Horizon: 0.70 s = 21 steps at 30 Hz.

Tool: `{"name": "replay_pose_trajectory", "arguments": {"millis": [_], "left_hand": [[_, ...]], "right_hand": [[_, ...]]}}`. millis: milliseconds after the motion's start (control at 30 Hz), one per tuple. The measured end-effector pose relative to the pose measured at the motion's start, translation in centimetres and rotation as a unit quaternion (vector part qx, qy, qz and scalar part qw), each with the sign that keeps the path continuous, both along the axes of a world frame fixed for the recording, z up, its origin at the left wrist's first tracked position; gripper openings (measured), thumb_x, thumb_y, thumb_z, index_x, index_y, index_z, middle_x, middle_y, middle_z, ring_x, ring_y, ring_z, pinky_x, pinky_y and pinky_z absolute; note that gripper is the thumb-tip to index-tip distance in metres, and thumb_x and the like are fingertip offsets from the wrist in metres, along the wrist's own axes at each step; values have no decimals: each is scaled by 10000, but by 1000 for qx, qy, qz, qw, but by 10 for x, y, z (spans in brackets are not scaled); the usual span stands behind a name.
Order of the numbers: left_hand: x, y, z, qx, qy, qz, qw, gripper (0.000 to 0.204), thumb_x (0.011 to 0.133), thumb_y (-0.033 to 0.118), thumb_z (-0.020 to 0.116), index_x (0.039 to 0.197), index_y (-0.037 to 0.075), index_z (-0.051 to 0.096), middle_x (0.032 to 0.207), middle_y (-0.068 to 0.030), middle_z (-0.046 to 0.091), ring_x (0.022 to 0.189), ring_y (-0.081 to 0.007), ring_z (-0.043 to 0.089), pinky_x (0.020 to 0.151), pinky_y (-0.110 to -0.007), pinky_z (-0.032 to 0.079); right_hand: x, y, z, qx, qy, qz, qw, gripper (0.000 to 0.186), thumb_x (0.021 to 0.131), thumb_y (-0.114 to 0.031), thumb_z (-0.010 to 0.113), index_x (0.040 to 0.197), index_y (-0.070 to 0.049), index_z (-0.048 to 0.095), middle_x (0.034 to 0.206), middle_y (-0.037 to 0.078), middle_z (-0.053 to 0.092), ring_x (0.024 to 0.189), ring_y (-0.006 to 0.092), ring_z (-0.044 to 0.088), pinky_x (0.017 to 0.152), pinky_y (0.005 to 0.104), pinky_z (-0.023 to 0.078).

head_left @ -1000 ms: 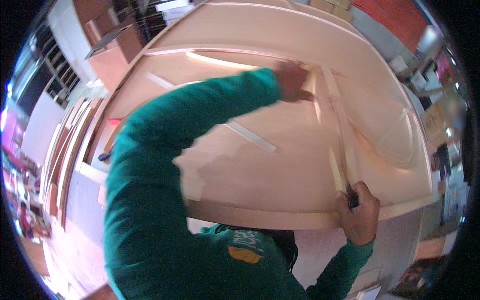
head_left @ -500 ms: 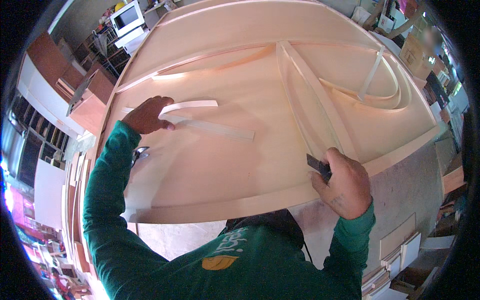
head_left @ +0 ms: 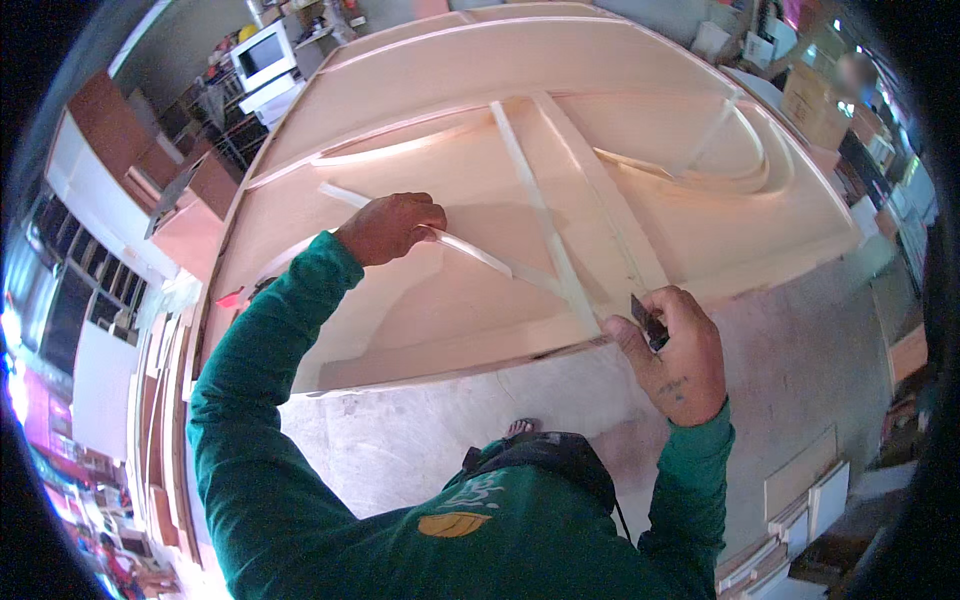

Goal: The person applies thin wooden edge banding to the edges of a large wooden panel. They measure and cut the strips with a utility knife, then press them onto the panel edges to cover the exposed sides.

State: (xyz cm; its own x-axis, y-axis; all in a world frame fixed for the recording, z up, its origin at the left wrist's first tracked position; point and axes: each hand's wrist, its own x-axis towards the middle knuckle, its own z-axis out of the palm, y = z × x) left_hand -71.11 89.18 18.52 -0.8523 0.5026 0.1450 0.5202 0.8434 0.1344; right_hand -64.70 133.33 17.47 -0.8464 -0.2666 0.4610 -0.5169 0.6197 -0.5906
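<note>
While L hand (head_left: pixel 392 228) pinches pale strip (head_left: pixel 470 253) over lg. panel (head_left: pixel 420 320), R hand (head_left: pixel 675 350) grips dark tool (head_left: pixel 650 324) at panel's near edge; pale ltrs. on green shirt (head_left: pixel 380 540) foreshortened, marks on carton (head_left: pixel 815 105) too small to read; panel surface spans betw. hands, raised rail (head_left: pixel 603 190) runs away just beyond R hand; strip's long axis slants from L fingers down-right twd. near edge, free end well short of tool; tool tip pts. up-left, away from body.

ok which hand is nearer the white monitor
Left. The left hand is below and right of the white monitor in view; the right hand is farther, by the near edge of the panel.
</note>
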Motion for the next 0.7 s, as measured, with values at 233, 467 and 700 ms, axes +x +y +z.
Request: {"name": "replay_pose_trajectory", "arguments": {"millis": [233,467,700], "left_hand": [[31,74,6,17,115,37,993,494,887,137,832,1354,64,687,1390,-237,643,1346,-425,591,1147,-520,490],[118,158,21,114,90,31,989,598,847,259,915,1362,46,699,1401,-239,645,1324,-431,613,1123,-509,506],[126,193,-20,202,158,52,965,532,866,299,891,1301,37,731,1268,-203,702,1184,-429,647,1039,-524,521]], "right_hand": [[5,65,-7,-78,-14,-46,996,338,941,-259,842,1039,7,656,948,124,640,842,232,643,798,365,552],[-4,124,-34,-165,-1,14,986,284,1040,-236,688,1160,4,597,1092,188,645,1052,393,629,924,471,529],[-33,71,-9,-85,27,2,996,291,1045,-180,652,1257,8,584,1207,261,663,1138,454,641,980,539,530]]}}
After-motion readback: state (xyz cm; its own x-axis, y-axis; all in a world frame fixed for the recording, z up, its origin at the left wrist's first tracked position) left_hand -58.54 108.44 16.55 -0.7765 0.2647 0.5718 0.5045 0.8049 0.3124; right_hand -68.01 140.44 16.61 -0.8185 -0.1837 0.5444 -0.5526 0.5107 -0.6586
